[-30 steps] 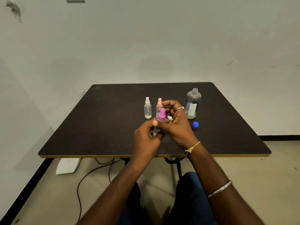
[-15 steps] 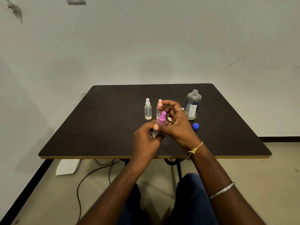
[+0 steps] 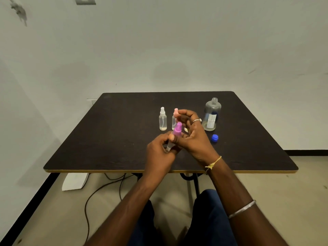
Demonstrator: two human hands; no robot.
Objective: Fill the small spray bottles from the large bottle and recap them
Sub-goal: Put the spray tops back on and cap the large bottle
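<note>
Both hands meet above the dark table (image 3: 110, 139): the left hand (image 3: 159, 153) grips the clear body of a small bottle (image 3: 169, 146), tilted, while the right hand (image 3: 193, 137) closes its fingers on the purple spray top (image 3: 177, 129). Behind stand a white-topped bottle (image 3: 163, 119) and a pink-topped bottle (image 3: 175, 115), the latter partly hidden by fingers. The large bottle (image 3: 212, 115) stands uncapped at right, its blue cap (image 3: 215, 138) just beside.

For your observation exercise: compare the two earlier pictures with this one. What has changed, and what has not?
Very little. Both hands, left hand and right hand, keep hold of the purple-capped spray bottle, shifted only slightly; no visible release. The white-capped bottle, pink-capped bottle, large bottle and blue cap stayed put.
</note>
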